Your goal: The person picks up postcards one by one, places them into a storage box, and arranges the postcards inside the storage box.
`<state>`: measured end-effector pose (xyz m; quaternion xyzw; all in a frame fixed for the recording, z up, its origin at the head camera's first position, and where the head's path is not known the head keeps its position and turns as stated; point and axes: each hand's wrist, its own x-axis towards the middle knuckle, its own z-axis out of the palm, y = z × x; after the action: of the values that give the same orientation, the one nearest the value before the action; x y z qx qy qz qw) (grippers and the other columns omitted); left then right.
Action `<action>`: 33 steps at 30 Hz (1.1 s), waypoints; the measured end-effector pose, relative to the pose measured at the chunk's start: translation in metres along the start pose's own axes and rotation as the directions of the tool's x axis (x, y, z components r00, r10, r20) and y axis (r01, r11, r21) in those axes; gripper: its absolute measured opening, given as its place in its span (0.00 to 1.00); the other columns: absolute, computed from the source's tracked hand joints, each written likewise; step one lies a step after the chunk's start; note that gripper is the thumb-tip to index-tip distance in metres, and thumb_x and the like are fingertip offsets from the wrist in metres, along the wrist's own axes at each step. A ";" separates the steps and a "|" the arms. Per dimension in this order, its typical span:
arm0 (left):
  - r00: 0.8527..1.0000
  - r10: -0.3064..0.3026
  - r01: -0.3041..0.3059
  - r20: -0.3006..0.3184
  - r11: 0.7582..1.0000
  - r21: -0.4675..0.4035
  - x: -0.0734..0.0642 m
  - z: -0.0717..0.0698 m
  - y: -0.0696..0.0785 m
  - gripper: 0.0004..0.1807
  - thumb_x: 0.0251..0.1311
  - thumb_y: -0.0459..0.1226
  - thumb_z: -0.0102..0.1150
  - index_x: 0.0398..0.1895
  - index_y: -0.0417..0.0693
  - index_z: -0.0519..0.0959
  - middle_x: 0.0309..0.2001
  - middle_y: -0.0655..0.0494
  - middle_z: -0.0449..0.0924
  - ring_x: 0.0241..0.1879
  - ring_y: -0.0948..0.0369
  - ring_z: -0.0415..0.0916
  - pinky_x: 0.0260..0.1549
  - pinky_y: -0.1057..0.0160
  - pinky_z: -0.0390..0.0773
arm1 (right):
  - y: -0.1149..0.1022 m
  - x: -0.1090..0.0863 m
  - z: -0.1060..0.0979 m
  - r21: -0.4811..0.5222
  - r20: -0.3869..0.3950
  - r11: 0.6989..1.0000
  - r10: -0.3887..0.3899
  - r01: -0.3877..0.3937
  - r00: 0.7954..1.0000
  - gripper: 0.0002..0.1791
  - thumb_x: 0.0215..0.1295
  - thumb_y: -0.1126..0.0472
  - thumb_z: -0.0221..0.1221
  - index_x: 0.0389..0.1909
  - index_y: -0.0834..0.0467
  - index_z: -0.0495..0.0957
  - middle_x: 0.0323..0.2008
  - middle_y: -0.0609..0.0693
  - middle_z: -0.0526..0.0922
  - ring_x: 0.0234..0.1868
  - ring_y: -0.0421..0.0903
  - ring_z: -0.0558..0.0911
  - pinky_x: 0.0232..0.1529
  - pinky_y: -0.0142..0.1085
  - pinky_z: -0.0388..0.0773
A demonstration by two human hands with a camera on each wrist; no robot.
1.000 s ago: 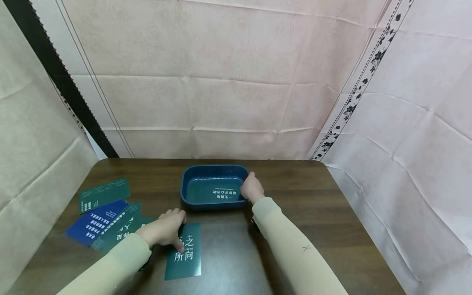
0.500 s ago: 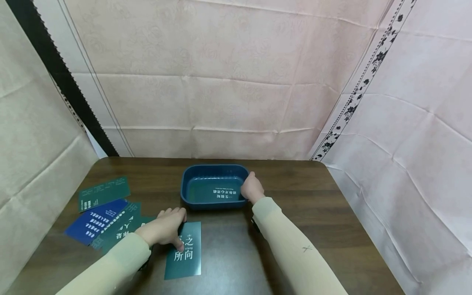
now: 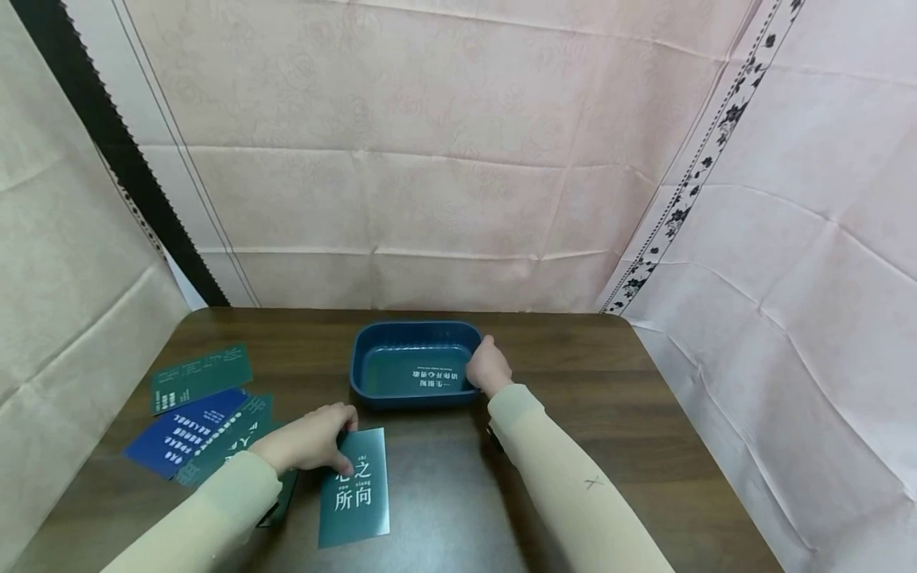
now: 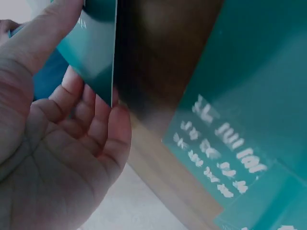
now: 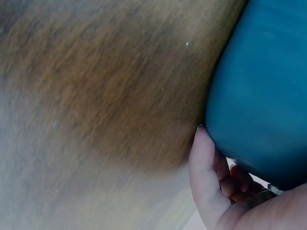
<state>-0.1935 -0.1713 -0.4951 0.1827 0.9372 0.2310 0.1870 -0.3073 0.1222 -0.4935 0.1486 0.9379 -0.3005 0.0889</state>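
In the head view my left hand (image 3: 310, 440) holds a green card (image 3: 354, 513) with white Chinese characters at its upper left, thumb on the printed face. The left wrist view has the card (image 4: 98, 62) between thumb and curled fingers, its near edge off the table. My right hand (image 3: 489, 368) grips the right end of a dark blue rectangular tray (image 3: 415, 402). Seen from the right wrist, fingers (image 5: 204, 163) lie against the outer wall of the tray (image 5: 261, 91). Inside the tray lies another green card (image 3: 437, 376) with white print.
Left on the wooden table (image 3: 573, 446) lie a green card (image 3: 202, 378), a blue card (image 3: 185, 434) and a further green card (image 3: 225, 438), partly overlapping. One more green card (image 3: 286, 492) shows partly beneath my left wrist. Cloth hangs (image 3: 430, 199) behind and beside the table.
The left hand has shifted slightly left and its grasp on the card has tightened; the card has tilted a little and moved slightly left. Right hand and tray have stayed in place.
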 end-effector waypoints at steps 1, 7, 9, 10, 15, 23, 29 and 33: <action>1.000 0.003 -0.003 0.001 1.000 -0.023 -0.001 -0.002 -0.001 0.22 0.41 0.43 0.79 0.36 0.53 0.74 0.34 0.57 0.72 0.35 0.58 0.69 0.39 0.55 0.74 | 0.000 0.000 0.000 -0.002 0.000 1.000 -0.002 0.002 1.000 0.40 0.69 0.62 0.56 0.75 0.58 0.44 0.62 0.61 0.70 0.43 0.56 0.77 0.31 0.45 0.81; 0.999 0.038 -0.035 0.020 0.991 -0.126 -0.005 -0.010 -0.007 0.12 0.52 0.37 0.72 0.34 0.52 0.76 0.30 0.57 0.74 0.31 0.59 0.71 0.34 0.57 0.73 | 0.001 0.001 0.003 -0.005 0.001 1.000 0.014 -0.014 1.000 0.40 0.69 0.62 0.57 0.75 0.57 0.44 0.62 0.61 0.70 0.44 0.56 0.77 0.37 0.49 0.81; 0.998 0.050 -0.043 0.037 0.985 -0.168 -0.007 -0.012 -0.011 0.08 0.55 0.37 0.69 0.34 0.51 0.77 0.29 0.56 0.75 0.31 0.58 0.72 0.33 0.57 0.73 | 0.001 0.000 0.004 0.000 0.005 1.000 0.019 -0.019 1.000 0.40 0.68 0.62 0.57 0.75 0.57 0.45 0.62 0.61 0.70 0.44 0.56 0.77 0.37 0.49 0.81; 0.997 0.059 -0.050 0.044 0.981 -0.187 -0.009 -0.013 -0.013 0.07 0.56 0.37 0.68 0.34 0.51 0.78 0.29 0.56 0.75 0.30 0.58 0.72 0.32 0.57 0.73 | 0.002 0.000 0.004 -0.001 0.007 1.000 0.021 -0.021 1.000 0.41 0.68 0.62 0.57 0.75 0.58 0.45 0.62 0.61 0.70 0.44 0.56 0.77 0.37 0.50 0.81; 0.992 0.112 -0.094 0.055 0.961 -0.261 -0.015 -0.023 -0.026 0.02 0.61 0.37 0.64 0.34 0.50 0.80 0.27 0.54 0.76 0.30 0.56 0.73 0.31 0.56 0.74 | 0.001 -0.003 0.003 -0.004 -0.003 1.000 0.009 -0.009 1.000 0.41 0.68 0.63 0.58 0.74 0.59 0.45 0.63 0.61 0.69 0.44 0.56 0.76 0.40 0.52 0.80; 0.993 0.082 -0.045 0.082 0.924 -0.380 -0.023 -0.039 -0.047 0.09 0.63 0.43 0.61 0.42 0.51 0.82 0.35 0.56 0.81 0.37 0.55 0.75 0.39 0.53 0.76 | -0.002 -0.002 -0.001 0.007 0.001 1.000 -0.001 0.001 1.000 0.41 0.68 0.63 0.57 0.75 0.58 0.45 0.62 0.61 0.69 0.42 0.56 0.77 0.29 0.45 0.81; 0.997 0.036 0.000 0.070 0.884 -0.467 -0.027 -0.059 -0.058 0.12 0.65 0.44 0.59 0.46 0.47 0.80 0.38 0.52 0.81 0.38 0.53 0.77 0.38 0.54 0.77 | -0.001 0.000 -0.001 -0.010 0.005 1.000 0.003 -0.003 1.000 0.41 0.68 0.63 0.57 0.75 0.58 0.45 0.61 0.61 0.70 0.41 0.55 0.78 0.28 0.44 0.81; 1.000 0.021 -0.010 0.018 0.876 -0.482 -0.031 -0.072 -0.062 0.15 0.65 0.46 0.58 0.48 0.46 0.78 0.39 0.50 0.81 0.40 0.53 0.77 0.40 0.54 0.78 | -0.001 0.000 0.000 -0.011 0.005 1.000 0.000 0.000 1.000 0.40 0.68 0.63 0.57 0.75 0.59 0.45 0.62 0.61 0.70 0.41 0.55 0.77 0.28 0.44 0.81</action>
<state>-0.2137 -0.2618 -0.4590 0.1404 0.8468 0.4561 0.2351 -0.3079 0.1217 -0.4928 0.1473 0.9394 -0.2955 0.0920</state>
